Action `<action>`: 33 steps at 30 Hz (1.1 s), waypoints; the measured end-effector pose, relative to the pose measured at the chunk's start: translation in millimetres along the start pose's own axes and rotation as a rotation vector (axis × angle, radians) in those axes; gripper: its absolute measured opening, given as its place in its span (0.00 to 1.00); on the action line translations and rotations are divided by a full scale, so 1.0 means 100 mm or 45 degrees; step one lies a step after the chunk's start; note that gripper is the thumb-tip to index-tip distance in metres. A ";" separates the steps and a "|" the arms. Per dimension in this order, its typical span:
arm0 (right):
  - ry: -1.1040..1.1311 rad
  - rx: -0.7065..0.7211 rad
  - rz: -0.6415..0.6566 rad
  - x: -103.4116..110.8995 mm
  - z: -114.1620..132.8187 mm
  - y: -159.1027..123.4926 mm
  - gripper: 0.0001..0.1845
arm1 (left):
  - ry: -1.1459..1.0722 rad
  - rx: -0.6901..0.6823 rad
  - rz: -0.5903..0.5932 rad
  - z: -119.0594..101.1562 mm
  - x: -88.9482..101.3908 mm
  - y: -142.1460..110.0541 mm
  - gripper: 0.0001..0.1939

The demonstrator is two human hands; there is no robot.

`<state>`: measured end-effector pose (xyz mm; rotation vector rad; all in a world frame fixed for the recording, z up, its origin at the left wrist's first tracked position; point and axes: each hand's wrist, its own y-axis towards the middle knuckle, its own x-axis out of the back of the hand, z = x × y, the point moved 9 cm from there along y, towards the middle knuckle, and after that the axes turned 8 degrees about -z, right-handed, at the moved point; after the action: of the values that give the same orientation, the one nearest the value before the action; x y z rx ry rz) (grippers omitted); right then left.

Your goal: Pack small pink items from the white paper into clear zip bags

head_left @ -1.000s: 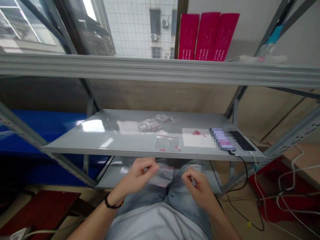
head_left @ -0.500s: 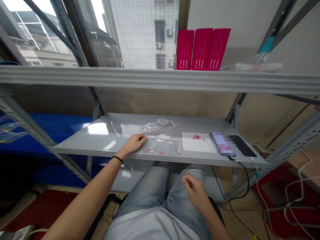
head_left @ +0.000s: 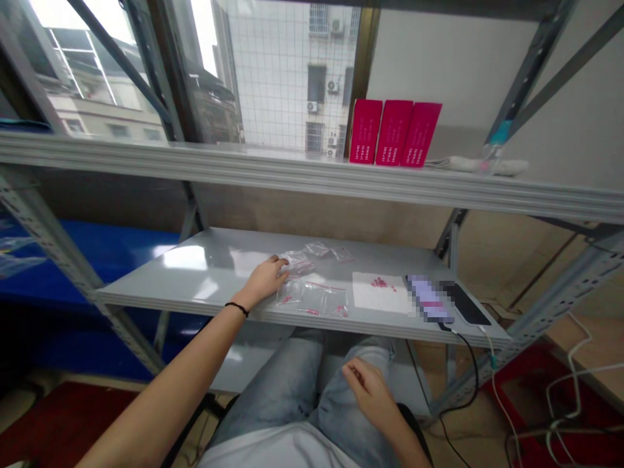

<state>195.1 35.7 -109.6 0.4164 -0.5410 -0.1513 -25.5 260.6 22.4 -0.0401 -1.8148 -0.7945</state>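
My left hand (head_left: pixel 267 279) reaches over the grey shelf with thumb and fingers apart, its fingertips at the pile of small clear zip bags (head_left: pixel 298 263). Closer to the shelf's front edge lie several clear zip bags in a row (head_left: pixel 319 298), with small red pieces in their bottom corners. To their right, a white sheet of paper (head_left: pixel 370 299) bears a cluster of small red pieces (head_left: pixel 381 283). My right hand (head_left: pixel 370 387) rests loosely curled on my thigh, and nothing shows in it.
A phone (head_left: pixel 429 299) with a cable lies right of the paper, beside a dark flat device (head_left: pixel 468 304). More clear bags (head_left: pixel 336 252) lie farther back. An upper shelf beam (head_left: pixel 292 174) crosses above, carrying three magenta boxes (head_left: pixel 394 133). Metal uprights stand at both sides.
My left hand has left the near edge of the row of bags and moved back to the bag pile, its fingers spreading. My right hand stays on my thigh. The camera view has tilted up.
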 end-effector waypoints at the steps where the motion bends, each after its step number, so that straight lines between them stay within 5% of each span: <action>1: -0.010 0.016 -0.006 -0.01 0.00 0.00 0.16 | 0.001 -0.031 0.002 -0.05 -0.01 0.04 0.20; 5: -0.053 0.048 -0.016 0.00 -0.04 0.00 0.16 | -0.023 -0.136 0.040 -0.26 -0.07 0.02 0.19; 15: 0.072 -0.111 0.036 0.12 -0.02 -0.01 0.14 | -0.306 -0.281 0.145 -0.46 0.04 -0.59 0.20; 20: 0.086 -0.111 0.079 0.04 -0.07 -0.02 0.14 | -0.138 -0.196 -0.062 -0.30 0.12 -0.24 0.20; 26: 0.107 -0.105 0.060 0.00 -0.15 -0.03 0.13 | 0.029 -0.181 -0.063 -0.16 -0.14 0.37 0.15; 29: 0.124 -0.078 0.030 -0.01 -0.15 -0.03 0.12 | 0.034 -0.208 -0.071 -0.18 -0.20 0.51 0.08; 33: 0.128 -0.051 0.035 -0.01 -0.12 -0.02 0.14 | 0.042 -0.237 -0.136 -0.28 -0.08 0.59 0.12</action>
<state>200.2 38.7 -120.2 0.3751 -0.4434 -0.1143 24.3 293.7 49.6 -0.0509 -1.7184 -1.0328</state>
